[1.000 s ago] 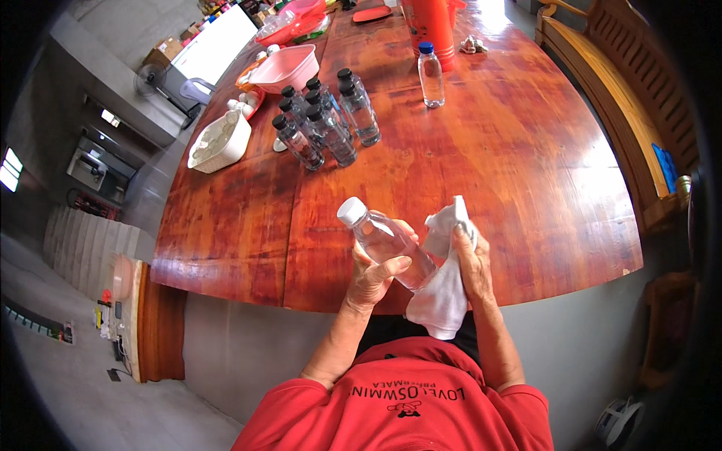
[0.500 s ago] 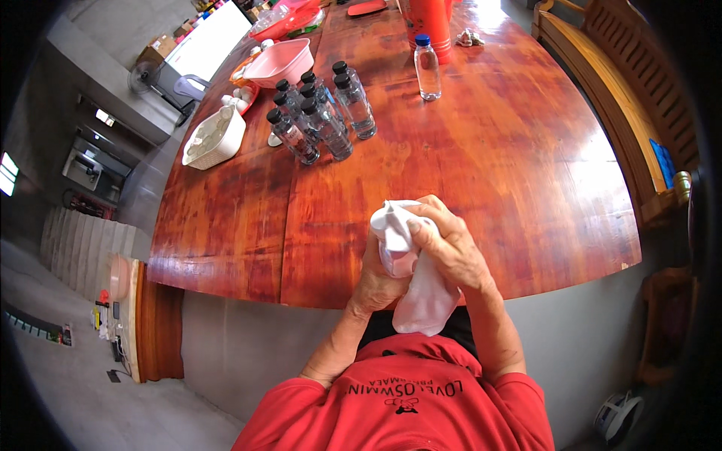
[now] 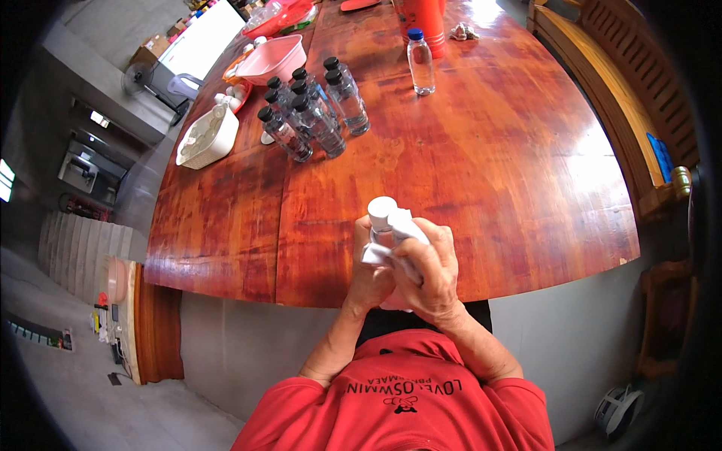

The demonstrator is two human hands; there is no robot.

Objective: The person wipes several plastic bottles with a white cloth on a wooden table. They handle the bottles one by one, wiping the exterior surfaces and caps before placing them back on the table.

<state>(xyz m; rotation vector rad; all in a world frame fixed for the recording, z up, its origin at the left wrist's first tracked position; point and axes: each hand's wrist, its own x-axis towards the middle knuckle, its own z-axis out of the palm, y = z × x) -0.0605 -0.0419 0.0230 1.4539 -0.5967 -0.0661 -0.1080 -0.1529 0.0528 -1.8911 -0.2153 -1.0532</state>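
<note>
Close to the table's front edge, my left hand (image 3: 366,279) is wrapped round a clear bottle with a white cap (image 3: 382,210). My right hand (image 3: 436,272) grips a white cloth (image 3: 410,229) and presses it against the bottle's neck and side. The white cap shows above the cloth, while most of the bottle's body is hidden by fingers and cloth. Farther off, left of my hands, several clear bottles with black caps (image 3: 320,128) stand in a tight group. A single clear bottle with a blue cap (image 3: 422,69) stands upright beyond them to the right.
On the reddish wooden table (image 3: 481,173), a white basket (image 3: 207,143) and a pink basin (image 3: 272,64) stand at the left. A red bucket-like container (image 3: 423,22) is at the far side, with a crumpled rag (image 3: 464,32) beside it. A wooden bench (image 3: 613,83) runs along the right.
The cloth has come off the top of the bottle, uncovering the white cap, and is now bunched at the neck. My right hand has shifted lower and slightly left.
</note>
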